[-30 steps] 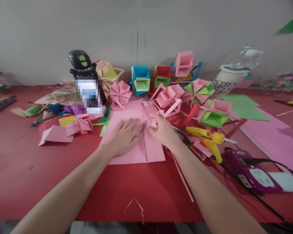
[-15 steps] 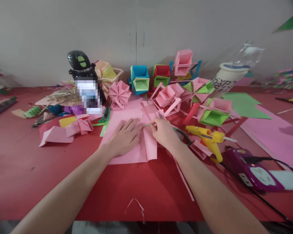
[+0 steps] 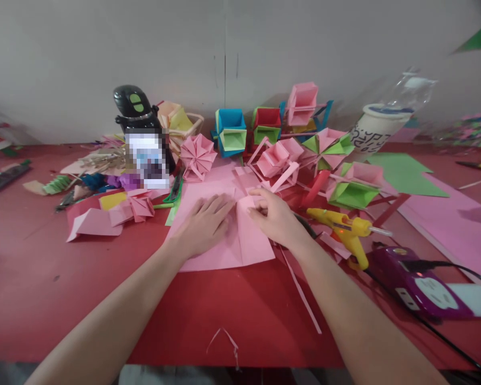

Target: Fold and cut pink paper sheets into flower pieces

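Observation:
A folded sheet of pink paper (image 3: 212, 261) lies on the red table in front of me. My left hand (image 3: 206, 222) rests flat on its left part, fingers stretched out and pressing it down. Along a crease right of that hand, a flap (image 3: 254, 243) stands slightly raised. The curled fingers of my right hand (image 3: 270, 214) are at the flap's upper edge, thumb on top; part of the grip is hidden. Scissors (image 3: 307, 227) lie partly covered behind my right wrist. A narrow pink strip (image 3: 302, 294) runs beside my right forearm.
Several folded paper boxes, one a blue box (image 3: 229, 117), line the wall. A black bottle (image 3: 134, 109) stands behind a phone (image 3: 148, 158) with a blurred screen. At right are a yellow glue gun (image 3: 344, 227), a purple power socket (image 3: 420, 286) with cables, and a white cup (image 3: 372, 128).
My right hand has moved slightly right, and the paper's right flap has swung outward, showing wider. My left hand stays on the sheet. The view has shifted slightly.

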`<state>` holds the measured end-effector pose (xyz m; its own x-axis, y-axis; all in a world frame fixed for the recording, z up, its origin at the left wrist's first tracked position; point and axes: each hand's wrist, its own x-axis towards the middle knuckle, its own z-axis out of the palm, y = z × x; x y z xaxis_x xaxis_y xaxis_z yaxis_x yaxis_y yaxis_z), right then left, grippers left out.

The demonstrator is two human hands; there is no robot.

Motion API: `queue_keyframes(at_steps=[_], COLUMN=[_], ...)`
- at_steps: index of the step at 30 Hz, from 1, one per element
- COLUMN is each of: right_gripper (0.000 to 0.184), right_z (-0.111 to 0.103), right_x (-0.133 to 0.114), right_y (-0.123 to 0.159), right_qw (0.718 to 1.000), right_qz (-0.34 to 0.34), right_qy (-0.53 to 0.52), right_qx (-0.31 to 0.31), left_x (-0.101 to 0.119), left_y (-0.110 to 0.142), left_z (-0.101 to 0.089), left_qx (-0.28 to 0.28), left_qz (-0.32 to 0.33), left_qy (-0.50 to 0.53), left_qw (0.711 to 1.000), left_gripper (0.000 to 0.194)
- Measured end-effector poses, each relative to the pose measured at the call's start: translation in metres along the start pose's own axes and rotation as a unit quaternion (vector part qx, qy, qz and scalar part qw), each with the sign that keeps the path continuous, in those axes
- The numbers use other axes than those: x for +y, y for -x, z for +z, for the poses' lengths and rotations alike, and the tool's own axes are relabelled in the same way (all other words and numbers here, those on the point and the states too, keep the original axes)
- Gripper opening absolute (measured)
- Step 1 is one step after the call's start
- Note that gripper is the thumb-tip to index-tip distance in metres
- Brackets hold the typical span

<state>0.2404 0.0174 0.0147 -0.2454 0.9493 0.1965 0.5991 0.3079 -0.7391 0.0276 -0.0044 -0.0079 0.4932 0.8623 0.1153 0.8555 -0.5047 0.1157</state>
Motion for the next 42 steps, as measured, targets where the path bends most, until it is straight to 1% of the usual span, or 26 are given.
queue_keyframes(at_steps=[3, 6, 8, 10, 13, 15, 17, 19, 22, 24, 26, 29, 31, 34, 39, 42], right_gripper=[0.04, 0.037, 0.033, 0.028, 0.024, 0.024, 0.023, 0.02, 0.017, 0.018, 0.021, 0.029, 0.031, 0.032, 0.031, 0.027], right_z=[0.003, 0.0, -0.004, -0.005, 0.001, 0.009, 0.017, 0.022, 0.024, 0.022, 0.02, 0.017, 0.016, 0.016, 0.016, 0.013], right_x=[0.005, 0.004, 0.001, 0.0, 0.001, 0.004, 0.008, 0.01, 0.01, 0.006, 0.001, -0.007, -0.01, -0.013, -0.01, -0.007], right_y=[-0.002, -0.001, -0.001, -0.001, -0.003, -0.005, -0.007, -0.008, -0.007, -0.005, -0.003, -0.002, -0.002, -0.002, 0.001, 0.003], right_qw=[0.998, 0.994, 0.991, 0.989, 0.988, 0.989, 0.992, 0.994, 0.996, 0.996, 0.995, 0.982, 0.971, 0.966, 0.965, 0.973], right_qz=[-0.058, -0.11, -0.128, -0.13, -0.113, -0.093, -0.07, -0.055, -0.055, -0.05, -0.019, 0.043, 0.063, 0.067, 0.045, 0.039], right_qy=[0.008, -0.01, -0.037, -0.064, -0.091, -0.094, -0.085, -0.07, -0.039, 0.003, 0.066, 0.176, 0.227, 0.249, 0.258, 0.227], right_qx=[0.024, 0.018, 0.02, 0.033, 0.057, 0.065, 0.063, 0.057, 0.062, 0.068, 0.066, 0.05, 0.028, 0.005, 0.0, 0.013], left_x=[-0.001, -0.001, 0.0, 0.001, 0.003, 0.003, 0.001, 0.0, 0.001, 0.001, 0.002, 0.002, 0.002, 0.003, 0.005, 0.005], left_y=[0.0, 0.001, 0.002, 0.004, 0.006, 0.007, 0.007, 0.006, 0.004, 0.003, 0.002, 0.001, 0.001, 0.0, 0.0, 0.001], left_z=[-0.002, -0.004, -0.007, -0.012, -0.017, -0.016, -0.013, -0.009, -0.004, -0.002, -0.001, 0.004, 0.006, 0.007, 0.005, 0.005], left_qx=[0.02, 0.024, 0.028, 0.039, 0.06, 0.062, 0.046, 0.018, -0.004, -0.006, -0.006, -0.003, -0.001, -0.004, -0.004, 0.003], left_qz=[-0.006, -0.016, -0.023, -0.04, -0.074, -0.069, -0.045, -0.027, -0.028, -0.03, -0.03, -0.036, -0.043, -0.047, -0.046, -0.041], left_qy=[0.015, 0.047, 0.079, 0.112, 0.124, 0.091, 0.048, 0.017, -0.007, -0.017, -0.024, -0.03, -0.031, -0.029, -0.025, -0.026], left_qw=[1.0, 0.998, 0.996, 0.992, 0.988, 0.992, 0.997, 0.999, 1.0, 0.999, 0.999, 0.999, 0.999, 0.998, 0.999, 0.999], left_gripper=[0.054, 0.053, 0.055, 0.057, 0.058, 0.057, 0.054, 0.053, 0.054, 0.054, 0.054, 0.054, 0.055, 0.057, 0.057, 0.057])
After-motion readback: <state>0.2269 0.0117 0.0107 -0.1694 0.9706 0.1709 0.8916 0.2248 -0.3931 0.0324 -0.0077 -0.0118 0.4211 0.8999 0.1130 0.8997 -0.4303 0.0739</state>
